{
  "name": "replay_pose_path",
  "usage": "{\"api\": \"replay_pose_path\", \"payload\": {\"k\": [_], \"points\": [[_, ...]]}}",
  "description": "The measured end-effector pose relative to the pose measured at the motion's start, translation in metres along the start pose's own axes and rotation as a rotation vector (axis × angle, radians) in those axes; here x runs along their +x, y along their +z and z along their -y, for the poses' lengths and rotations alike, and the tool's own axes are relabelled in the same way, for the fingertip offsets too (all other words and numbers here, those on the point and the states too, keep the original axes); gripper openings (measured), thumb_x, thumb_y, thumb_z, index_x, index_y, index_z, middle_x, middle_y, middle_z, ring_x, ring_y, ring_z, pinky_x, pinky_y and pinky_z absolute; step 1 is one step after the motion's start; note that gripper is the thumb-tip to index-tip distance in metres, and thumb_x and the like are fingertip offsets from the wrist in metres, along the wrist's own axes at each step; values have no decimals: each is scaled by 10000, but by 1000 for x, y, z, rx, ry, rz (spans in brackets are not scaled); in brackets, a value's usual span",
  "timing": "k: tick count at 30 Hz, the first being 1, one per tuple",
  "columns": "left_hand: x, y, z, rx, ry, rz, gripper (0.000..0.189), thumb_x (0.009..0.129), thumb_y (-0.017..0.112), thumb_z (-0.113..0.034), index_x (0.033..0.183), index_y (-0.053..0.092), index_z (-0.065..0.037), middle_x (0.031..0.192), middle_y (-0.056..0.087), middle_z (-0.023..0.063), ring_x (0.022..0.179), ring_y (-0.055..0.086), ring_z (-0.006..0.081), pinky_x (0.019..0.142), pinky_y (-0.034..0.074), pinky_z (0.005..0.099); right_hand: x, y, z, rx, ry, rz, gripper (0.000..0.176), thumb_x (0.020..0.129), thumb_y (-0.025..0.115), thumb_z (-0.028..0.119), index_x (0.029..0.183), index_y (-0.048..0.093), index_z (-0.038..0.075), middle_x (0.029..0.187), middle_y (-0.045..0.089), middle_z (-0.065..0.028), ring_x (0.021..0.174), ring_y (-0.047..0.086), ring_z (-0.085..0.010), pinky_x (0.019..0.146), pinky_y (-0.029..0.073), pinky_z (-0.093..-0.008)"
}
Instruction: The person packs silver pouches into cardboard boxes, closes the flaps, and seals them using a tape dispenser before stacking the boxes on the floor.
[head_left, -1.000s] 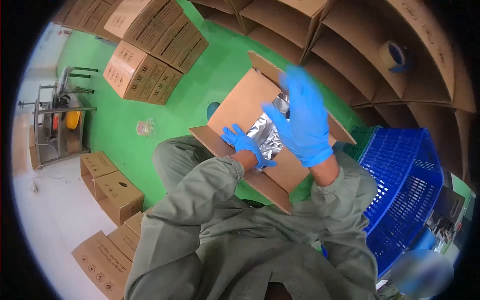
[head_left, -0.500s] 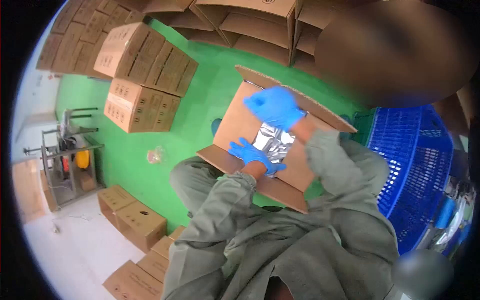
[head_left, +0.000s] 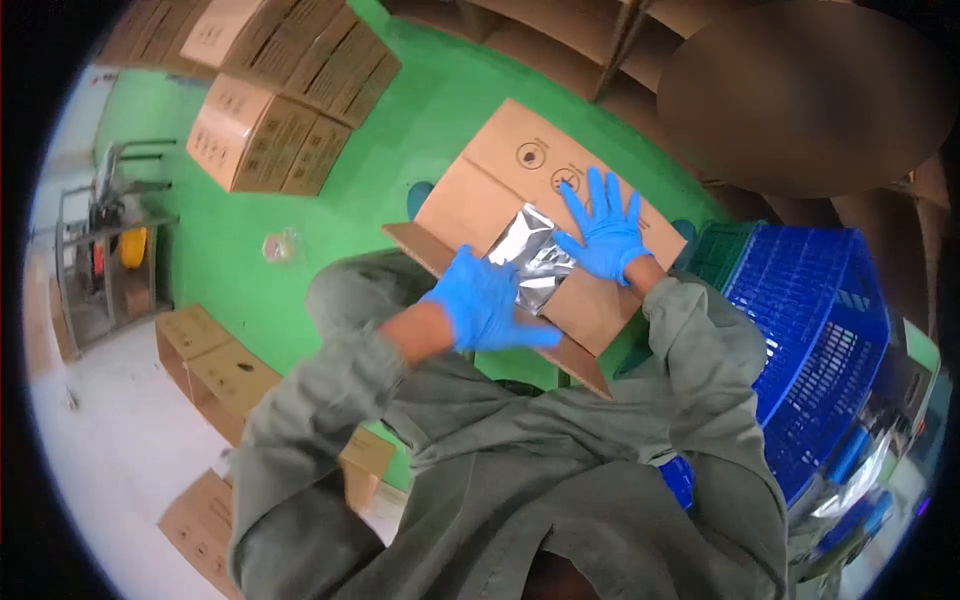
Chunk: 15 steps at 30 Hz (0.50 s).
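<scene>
An open cardboard box (head_left: 480,205) sits in front of me between my legs. Its far flap (head_left: 530,140), printed with round symbols, now lies folded inward. A shiny silver foil packet (head_left: 535,255) shows in the opening, partly covered. My right hand (head_left: 608,235), in a blue glove, lies with spread fingers flat on the folded flap. On the near left side, my gloved left hand (head_left: 485,305) is over the box edge with fingers apart, holding nothing. The near flap (head_left: 575,365) still sticks outward under it, and another flap (head_left: 415,245) stands out at the left.
Blue plastic crates (head_left: 800,310) and a green crate (head_left: 720,255) stand at the right. Stacked closed cartons (head_left: 290,110) are at the upper left. More open cartons (head_left: 215,365) lie lower left. A metal cart (head_left: 110,250) stands by the wall.
The far flap has folded down over the box with my right hand now flat on it. My left hand has drawn back from the foil packet toward the near left edge.
</scene>
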<state>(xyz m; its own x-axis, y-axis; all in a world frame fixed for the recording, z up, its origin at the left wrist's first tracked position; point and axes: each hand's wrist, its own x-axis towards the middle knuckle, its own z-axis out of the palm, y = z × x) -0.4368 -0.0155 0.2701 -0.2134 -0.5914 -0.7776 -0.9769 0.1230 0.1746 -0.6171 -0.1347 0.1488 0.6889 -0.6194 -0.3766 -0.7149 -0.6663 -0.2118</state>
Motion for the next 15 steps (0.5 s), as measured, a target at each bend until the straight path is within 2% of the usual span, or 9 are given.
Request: {"api": "replay_pose_path", "payload": {"k": [1,2,4,6,8,10,12,14,15], "points": [[-12,-11,2,137,149,-121,937,815,439,-765,1489,361,-119,1570,269,134,1381,361,324,1089,271,575,2,-3,-5,15,0,27,759,928,349,656,1561,136,296,1612,-29,-199,1476,-34,-431,1109,-33,-676],[-2,-2,6,133,168,-108,937,815,439,-765,1489,361,-119,1570,269,134,1381,361,324,1089,271,575,-1,-1,-9,21,16,44,759,928,349,656,1561,136,296,1612,-29,-199,1476,-34,-431,1109,-33,-676],[36,14,21,67,294,-675,862,848,506,-659,1494,336,-115,1557,277,160,1384,343,369,1096,245,599,4,1,-18,189,-45,103,724,965,315,600,1564,144,230,1616,-4,-186,1484,-18,-405,1129,-19,-648],[88,-11,18,-41,159,-975,733,908,510,-517,1492,330,-111,1555,276,160,1404,303,385,1106,211,622,5,12,-25,308,-28,64,711,977,329,549,1559,156,179,1617,27,-175,1489,8,-380,1139,-2,-633],[168,-3,23,-66,-16,-1067,643,958,466,-412,1504,303,-113,1559,265,161,1422,260,396,1115,175,635,5,15,-25,403,-22,27,699,989,343,499,1555,167,128,1618,58,-165,1494,34,-354,1149,14,-618],[195,-13,29,-74,-57,-1089,634,961,461,-393,1505,298,-109,1562,257,164,1429,247,395,1119,163,635,-7,13,3,8,42,-251,721,969,426,430,1536,195,48,1612,129,-147,1493,101,-315,1157,45,-600],[180,8,24,-63,-134,-1064,626,964,456,-373,1507,293,-106,1566,249,167,1435,234,393,1123,152,635,-15,21,11,-18,43,-217,740,949,461,420,1533,203,45,1608,148,-146,1489,122,-312,1156,54,-602],[168,9,24,-129,-59,-1081,624,962,455,-365,1498,307,-82,1575,227,170,1441,222,397,1130,150,623,-6,13,16,-80,48,-299,761,929,495,410,1530,211,41,1605,166,-146,1486,144,-309,1154,62,-603],[164,18,23,-35,-78,-1038,634,956,458,-375,1493,313,-71,1572,236,174,1442,223,395,1134,153,617,-8,17,17,-78,67,-294,763,927,499,406,1529,210,37,1603,171,-145,1484,146,-311,1153,69,-605]]}}
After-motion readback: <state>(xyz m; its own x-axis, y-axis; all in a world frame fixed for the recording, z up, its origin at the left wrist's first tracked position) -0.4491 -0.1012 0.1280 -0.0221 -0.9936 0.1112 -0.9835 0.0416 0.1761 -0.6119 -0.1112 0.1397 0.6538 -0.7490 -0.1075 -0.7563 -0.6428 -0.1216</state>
